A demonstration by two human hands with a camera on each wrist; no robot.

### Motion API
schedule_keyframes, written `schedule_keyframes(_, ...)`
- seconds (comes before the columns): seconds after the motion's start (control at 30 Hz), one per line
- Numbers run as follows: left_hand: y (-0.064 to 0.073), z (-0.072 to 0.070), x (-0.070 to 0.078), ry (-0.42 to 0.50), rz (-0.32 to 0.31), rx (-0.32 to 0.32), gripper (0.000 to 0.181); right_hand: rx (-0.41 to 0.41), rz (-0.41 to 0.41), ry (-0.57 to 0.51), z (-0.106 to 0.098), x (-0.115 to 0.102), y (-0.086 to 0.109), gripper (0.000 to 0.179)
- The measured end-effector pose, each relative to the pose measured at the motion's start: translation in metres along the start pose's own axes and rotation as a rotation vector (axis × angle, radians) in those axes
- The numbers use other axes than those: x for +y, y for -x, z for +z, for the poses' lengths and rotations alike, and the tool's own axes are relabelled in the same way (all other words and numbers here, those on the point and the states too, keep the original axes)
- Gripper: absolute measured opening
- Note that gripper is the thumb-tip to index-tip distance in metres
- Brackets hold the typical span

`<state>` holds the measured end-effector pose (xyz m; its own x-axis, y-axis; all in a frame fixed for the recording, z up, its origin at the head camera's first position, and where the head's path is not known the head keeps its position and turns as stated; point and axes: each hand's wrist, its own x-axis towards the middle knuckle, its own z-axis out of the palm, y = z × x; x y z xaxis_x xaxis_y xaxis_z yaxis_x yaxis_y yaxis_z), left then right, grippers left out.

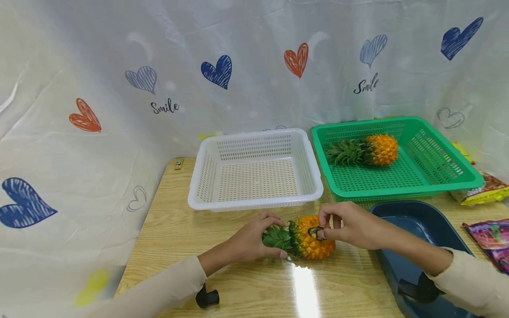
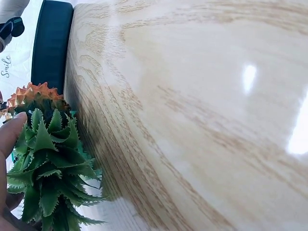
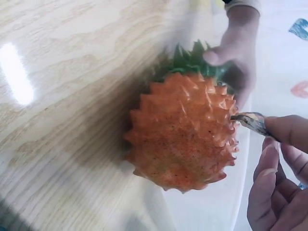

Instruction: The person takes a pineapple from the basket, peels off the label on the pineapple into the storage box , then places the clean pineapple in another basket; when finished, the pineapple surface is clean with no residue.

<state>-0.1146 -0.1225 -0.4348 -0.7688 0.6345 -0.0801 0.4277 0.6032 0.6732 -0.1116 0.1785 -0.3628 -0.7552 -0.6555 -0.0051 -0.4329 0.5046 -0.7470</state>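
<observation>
A pineapple [image 1: 310, 248] with an orange body and green leaves lies on its side on the wooden table, its crown to the left. My left hand [image 1: 252, 238] grips it around the crown; in the left wrist view the thumb lies by the leaves [image 2: 50, 166]. Over the fruit's body, my right hand [image 1: 355, 226] pinches a small dark-edged sticker [image 1: 314, 232] between thumb and finger. The right wrist view shows this thin sticker [image 3: 252, 124] raised from the spiky skin, one end still against the fruit. Its print cannot be read.
A white basket [image 1: 254, 205] stands behind the pineapple. To its right, a green basket [image 1: 397, 192] holds another pineapple [image 1: 381, 150]. A dark blue tray [image 1: 417, 225] sits under my right forearm. Snack packets [image 1: 489, 238] lie at the right, and a small yellow packet [image 1: 179, 164] at the back left.
</observation>
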Motion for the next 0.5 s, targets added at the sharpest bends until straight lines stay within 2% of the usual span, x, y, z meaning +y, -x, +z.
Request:
schedule_keyframes(0.23, 0.0, 0.0, 0.0, 0.007, -0.003, -0.002, 0.07, -0.018, -0.05, 0.008, -0.016, -0.003, 0.004, 0.017)
schedule_keyframes(0.37, 0.001, -0.001, 0.001, 0.008, 0.0, -0.003, 0.069, -0.01, -0.085, 0.021, -0.029, 0.004, 0.011, 0.015)
schedule_keyframes(0.5, 0.001, -0.001, 0.002, 0.02, -0.009, -0.006, 0.068, -0.012, -0.114, -0.011, -0.037, 0.015, 0.019, 0.015)
